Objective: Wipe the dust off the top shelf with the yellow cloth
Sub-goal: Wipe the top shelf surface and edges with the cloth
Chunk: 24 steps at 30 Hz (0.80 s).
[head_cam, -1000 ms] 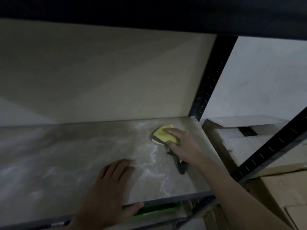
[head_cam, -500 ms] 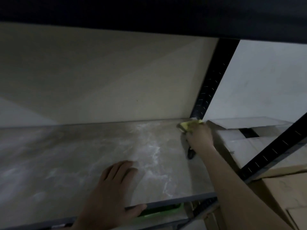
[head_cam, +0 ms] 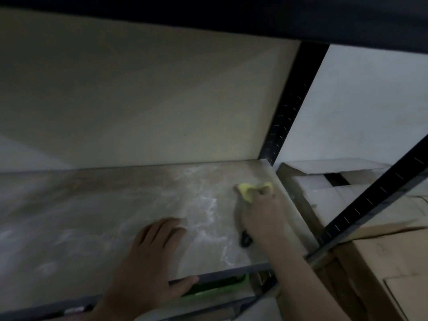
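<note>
Gripping yellow cloth (head_cam: 246, 189) in right hand (head_cam: 261, 212), pressed on shelf (head_cam: 92, 216) beside its right edge, near the back corner. Resting left hand (head_cam: 148, 258) flat at the front edge, fingers straight.

**Dusty shelf, cloth at right edge**

The pale shelf (head_cam: 92, 216) shows white dust streaks (head_cam: 208, 205). The yellow cloth (head_cam: 246, 190) lies near its right edge, gripped by the right hand (head_cam: 261, 212); a dark object (head_cam: 245, 240) lies beside that wrist; the left hand (head_cam: 150, 256) rests flat at the front edge
</note>
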### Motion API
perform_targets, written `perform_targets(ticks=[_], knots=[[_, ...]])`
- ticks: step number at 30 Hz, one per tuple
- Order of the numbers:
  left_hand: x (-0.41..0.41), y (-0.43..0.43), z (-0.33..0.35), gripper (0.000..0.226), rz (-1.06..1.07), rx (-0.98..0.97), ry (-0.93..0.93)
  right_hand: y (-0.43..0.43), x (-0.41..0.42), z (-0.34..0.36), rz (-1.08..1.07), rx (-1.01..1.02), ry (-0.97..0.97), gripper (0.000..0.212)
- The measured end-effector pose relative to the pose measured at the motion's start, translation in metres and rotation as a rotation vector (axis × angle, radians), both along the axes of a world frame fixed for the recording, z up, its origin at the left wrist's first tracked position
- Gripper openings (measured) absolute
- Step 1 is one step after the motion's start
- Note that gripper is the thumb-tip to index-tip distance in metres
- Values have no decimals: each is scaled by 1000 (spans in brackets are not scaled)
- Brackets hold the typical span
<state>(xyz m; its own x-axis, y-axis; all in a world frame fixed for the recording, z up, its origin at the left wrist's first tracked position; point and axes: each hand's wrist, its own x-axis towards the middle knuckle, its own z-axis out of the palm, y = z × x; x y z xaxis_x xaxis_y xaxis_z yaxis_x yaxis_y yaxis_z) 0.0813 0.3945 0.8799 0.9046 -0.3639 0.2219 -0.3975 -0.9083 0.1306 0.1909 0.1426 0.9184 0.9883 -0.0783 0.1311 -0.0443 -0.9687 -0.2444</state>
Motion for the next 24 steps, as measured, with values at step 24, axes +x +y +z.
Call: perform_targets(ticks=[24], knots=[[-15,32,10,98,-26,-71,52,-63,-17,-15,-16,157,-33,37]])
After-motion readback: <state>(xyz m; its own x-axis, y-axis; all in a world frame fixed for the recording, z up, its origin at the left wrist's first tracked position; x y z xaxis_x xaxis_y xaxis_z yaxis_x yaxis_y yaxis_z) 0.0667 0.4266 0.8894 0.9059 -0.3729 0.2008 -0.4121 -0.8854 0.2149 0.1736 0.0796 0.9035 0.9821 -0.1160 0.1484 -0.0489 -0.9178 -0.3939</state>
